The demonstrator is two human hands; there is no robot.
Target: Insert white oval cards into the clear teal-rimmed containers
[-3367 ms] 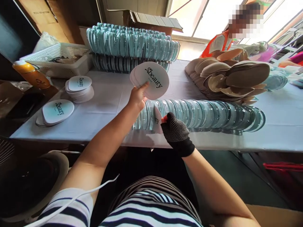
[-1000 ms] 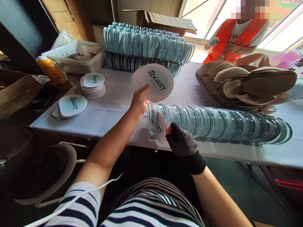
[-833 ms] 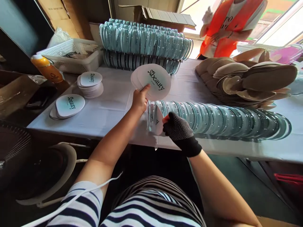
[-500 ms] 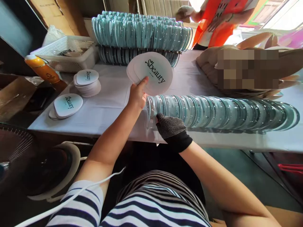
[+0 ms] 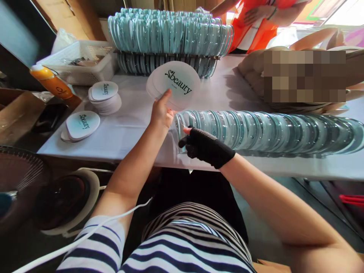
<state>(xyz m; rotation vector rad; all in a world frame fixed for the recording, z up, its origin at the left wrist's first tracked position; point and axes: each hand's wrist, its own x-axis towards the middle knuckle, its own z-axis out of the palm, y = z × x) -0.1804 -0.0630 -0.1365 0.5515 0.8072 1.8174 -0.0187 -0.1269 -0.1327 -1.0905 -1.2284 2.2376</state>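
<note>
My left hand, bare, pinches a small fan of round white cards with "beauty" lettering, its thumb on top. The cards are above the left end of a long row of clear, round-edged plastic pieces. At that end, my right hand, in a black fingerless glove, is closed with fingers curled and thumb against the front of the row. Whether it grips a piece is hidden. A printed card shows inside the leftmost piece. Two piles of similar cards, a taller stack and a low one, lie further left.
Behind stand tiered rows of clear pieces. A white basket and an orange bottle are at the left, a beige bundle at the right. Across the white table stands a person in orange. A fan is at lower left.
My right hand has turned and shifted slightly left and up, so its thumb and curled fingers now show. My left hand and the cards have moved slightly left. The person opposite has shifted their arms.
</note>
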